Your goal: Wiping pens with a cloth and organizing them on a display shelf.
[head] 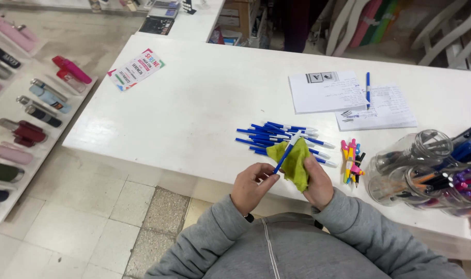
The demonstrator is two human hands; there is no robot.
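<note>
From the head view: left hand (pixel 251 187) closed on the lower end of a blue pen with a white tip (pixel 287 153), held aslant just off the near edge of the white counter (pixel 194 103). Right hand (pixel 316 181) clenched around a yellow-green cloth (pixel 293 161), cloth wrapped against the pen's middle, touching it. Both sleeves grey. Just beyond the hands, near the counter's near edge, a loose heap of matching blue pens (pixel 282 137), lying flat and overlapping. Beside the heap, toward the right edge, a small cluster of pink, yellow and black clips (pixel 352 160). Further right, at the near right corner, clear plastic jars (pixel 416 165) tipped on their sides, filled with coloured pens. Toward the far edge, two printed sheets of paper (pixel 328 92), partly overlapping, with a single blue pen (pixel 368 89) resting across them. Near the far left corner, a colourful leaflet (pixel 136 68) lying flat, well apart from everything else. Left of the counter, lower down, a white shelf (pixel 65 103) carrying bottles in rows, pink, red, blue and dark. Tiled floor (pixel 90 217) below.
</note>
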